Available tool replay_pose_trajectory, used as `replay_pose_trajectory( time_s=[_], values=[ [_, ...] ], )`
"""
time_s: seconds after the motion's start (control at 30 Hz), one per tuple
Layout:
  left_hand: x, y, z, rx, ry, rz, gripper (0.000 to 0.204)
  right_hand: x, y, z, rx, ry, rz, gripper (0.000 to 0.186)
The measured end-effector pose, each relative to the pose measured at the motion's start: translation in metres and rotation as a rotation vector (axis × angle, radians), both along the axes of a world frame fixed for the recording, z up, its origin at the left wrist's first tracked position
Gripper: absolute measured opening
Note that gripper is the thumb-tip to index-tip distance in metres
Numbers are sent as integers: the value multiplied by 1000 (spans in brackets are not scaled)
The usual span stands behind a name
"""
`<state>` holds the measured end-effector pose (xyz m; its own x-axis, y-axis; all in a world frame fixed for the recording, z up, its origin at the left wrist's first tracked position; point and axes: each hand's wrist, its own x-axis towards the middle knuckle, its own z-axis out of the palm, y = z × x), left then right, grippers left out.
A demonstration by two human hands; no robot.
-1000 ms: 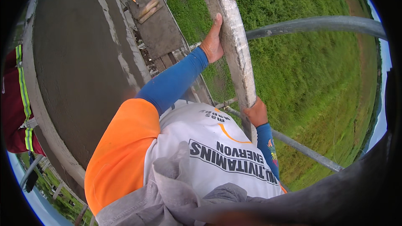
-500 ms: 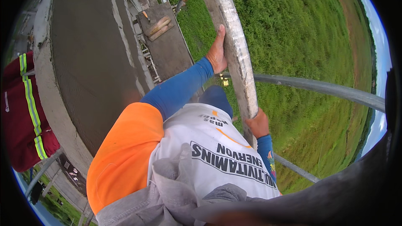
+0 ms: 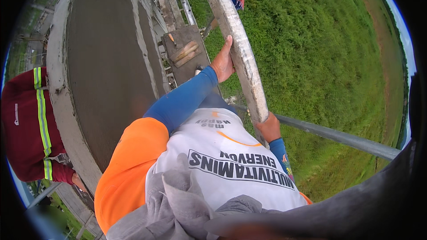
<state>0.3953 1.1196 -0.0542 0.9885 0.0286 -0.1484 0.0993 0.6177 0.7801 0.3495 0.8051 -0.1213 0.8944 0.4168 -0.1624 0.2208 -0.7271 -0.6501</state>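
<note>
Head view: left hand (image 3: 223,64) and right hand (image 3: 269,129) both grip a long, pale-edged board (image 3: 250,75).

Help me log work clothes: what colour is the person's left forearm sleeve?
Blue; the left forearm sleeve shows best in the head view.

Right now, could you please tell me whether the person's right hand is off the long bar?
No, the right hand grips the long bar near its closer end, with the left hand farther along.

Pale board (image 3: 244,58), upper end unseen
</note>
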Motion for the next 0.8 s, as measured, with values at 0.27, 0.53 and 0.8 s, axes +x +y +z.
replay_pose_trajectory(
  time_s=[0.27,0.53,0.8],
  values=[
    [5,-7,5,-123,-29,59,118,-1,1,19,16,91,-7,53],
    [11,-14,-6,-224,40,110,108,2,2,12,14,84,-1,53],
    [15,-9,-20,-229,59,24,112,4,6,-15,71,49,17,54]
  ],
)
